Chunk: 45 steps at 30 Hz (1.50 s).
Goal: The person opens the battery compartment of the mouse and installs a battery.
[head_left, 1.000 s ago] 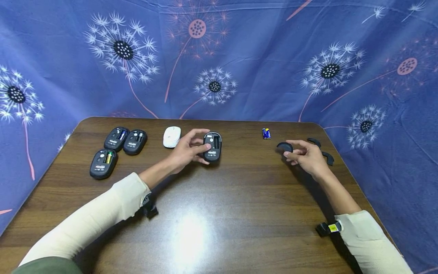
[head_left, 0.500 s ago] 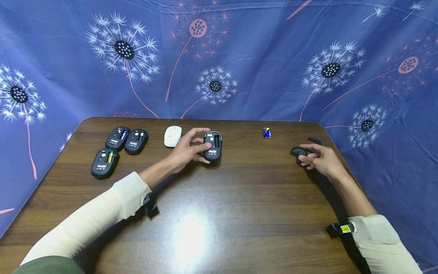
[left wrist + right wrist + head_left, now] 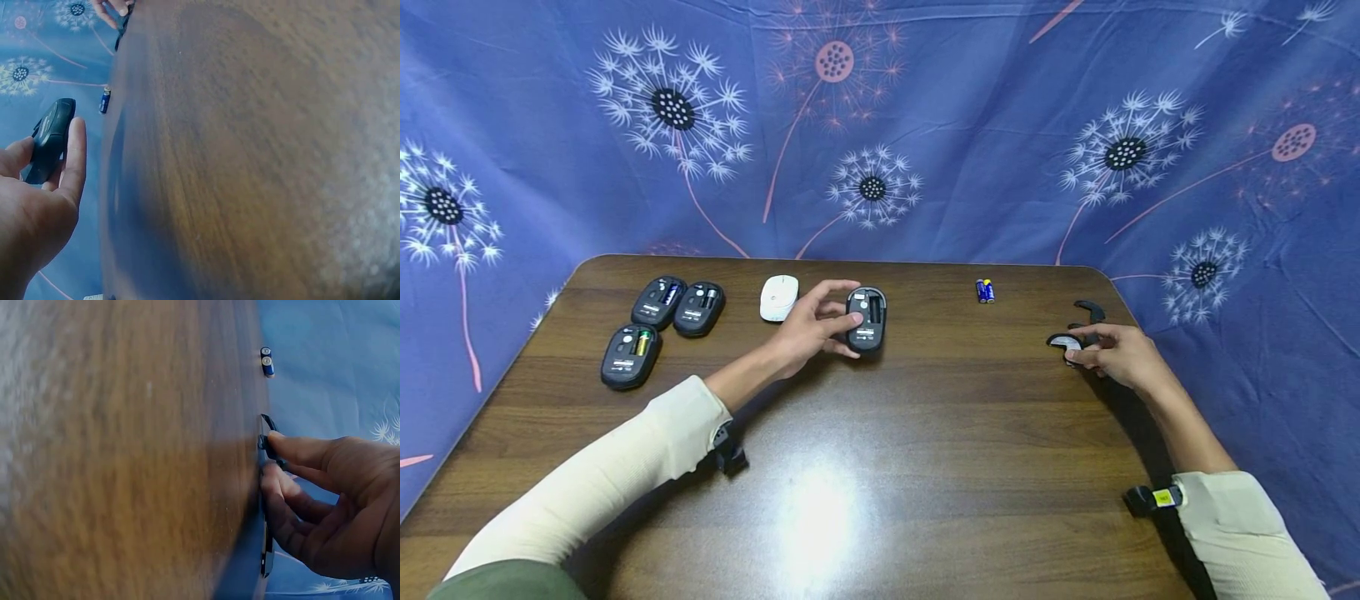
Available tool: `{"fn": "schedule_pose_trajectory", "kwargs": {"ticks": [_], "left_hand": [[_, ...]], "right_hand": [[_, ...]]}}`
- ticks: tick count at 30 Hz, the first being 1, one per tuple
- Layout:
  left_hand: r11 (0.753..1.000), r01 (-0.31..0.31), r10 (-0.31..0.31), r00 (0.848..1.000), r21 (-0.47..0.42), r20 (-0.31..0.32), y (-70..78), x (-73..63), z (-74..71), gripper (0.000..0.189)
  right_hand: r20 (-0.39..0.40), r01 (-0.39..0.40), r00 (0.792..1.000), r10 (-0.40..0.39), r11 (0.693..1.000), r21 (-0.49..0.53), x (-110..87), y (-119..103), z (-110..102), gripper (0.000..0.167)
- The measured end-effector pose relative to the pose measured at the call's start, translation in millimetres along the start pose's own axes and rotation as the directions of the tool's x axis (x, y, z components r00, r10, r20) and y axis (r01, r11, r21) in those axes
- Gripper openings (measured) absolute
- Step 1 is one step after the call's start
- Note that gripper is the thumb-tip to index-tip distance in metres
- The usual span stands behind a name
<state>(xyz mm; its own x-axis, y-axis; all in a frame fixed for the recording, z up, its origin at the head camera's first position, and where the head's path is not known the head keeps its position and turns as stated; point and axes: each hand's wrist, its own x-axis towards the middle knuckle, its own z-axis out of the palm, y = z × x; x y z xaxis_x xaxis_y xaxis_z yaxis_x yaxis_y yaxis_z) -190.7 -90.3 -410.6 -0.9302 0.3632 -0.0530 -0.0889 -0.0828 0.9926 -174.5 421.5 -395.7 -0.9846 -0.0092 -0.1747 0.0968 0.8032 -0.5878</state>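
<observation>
In the head view my left hand (image 3: 811, 333) grips a black computer mouse (image 3: 867, 320), its underside turned up and the battery slot uncovered. The thumb lies on its near side; the left wrist view shows the mouse (image 3: 51, 140) between thumb and fingers. Toward the table's right side, my right hand (image 3: 1116, 358) pinches a curved black battery cover (image 3: 1064, 341), its pale inner face partly showing. Low over the tabletop, that cover is partly hidden by the fingers. Just beyond the hand lies another dark curved cover (image 3: 1092, 311), with more dark pieces partly hidden beside it.
Two blue batteries (image 3: 985, 291) lie side by side at the back of the table (image 3: 925, 467). A white mouse (image 3: 778, 298) rests behind the left hand. Further left are three overturned black mice (image 3: 631, 357) with open battery slots. A patterned blue cloth (image 3: 970, 167) hangs behind.
My right hand has moved right and slightly nearer with the cover, which has turned from its dark side to show a pale inner face. The left hand and mouse have stayed put.
</observation>
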Motion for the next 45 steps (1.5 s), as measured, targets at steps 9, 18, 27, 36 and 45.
{"fn": "schedule_pose_trajectory", "kwargs": {"ticks": [9,18,27,36,45], "left_hand": [[1.000,0.008,-0.008,1.000,0.003,0.002,-0.5,0.8,1.2,0.064],[1.000,0.024,-0.024,1.000,-0.009,-0.005,-2.0,-2.2,1.3,0.061],[1.000,0.017,-0.017,1.000,-0.016,-0.006,-3.5,-2.0,0.1,0.062],[1.000,0.014,-0.014,1.000,-0.016,-0.021,-0.1,0.0,-1.9,0.062],[1.000,0.016,-0.016,1.000,-0.012,-0.025,0.5,5.1,0.4,0.062]], "right_hand": [[-0.020,-0.016,1.000,0.013,0.991,-0.134,1.9,2,-2,0.058],[-0.061,-0.010,0.998,0.005,0.997,-0.075,0.3,3,1,0.054],[-0.138,0.052,0.989,-0.056,0.998,-0.032,14.4,-10,10,0.048],[-0.135,0.102,0.986,-0.101,0.995,-0.003,37.5,-34,22,0.047],[-0.045,0.108,0.993,-0.105,0.992,0.066,56.2,-54,36,0.056]]}}
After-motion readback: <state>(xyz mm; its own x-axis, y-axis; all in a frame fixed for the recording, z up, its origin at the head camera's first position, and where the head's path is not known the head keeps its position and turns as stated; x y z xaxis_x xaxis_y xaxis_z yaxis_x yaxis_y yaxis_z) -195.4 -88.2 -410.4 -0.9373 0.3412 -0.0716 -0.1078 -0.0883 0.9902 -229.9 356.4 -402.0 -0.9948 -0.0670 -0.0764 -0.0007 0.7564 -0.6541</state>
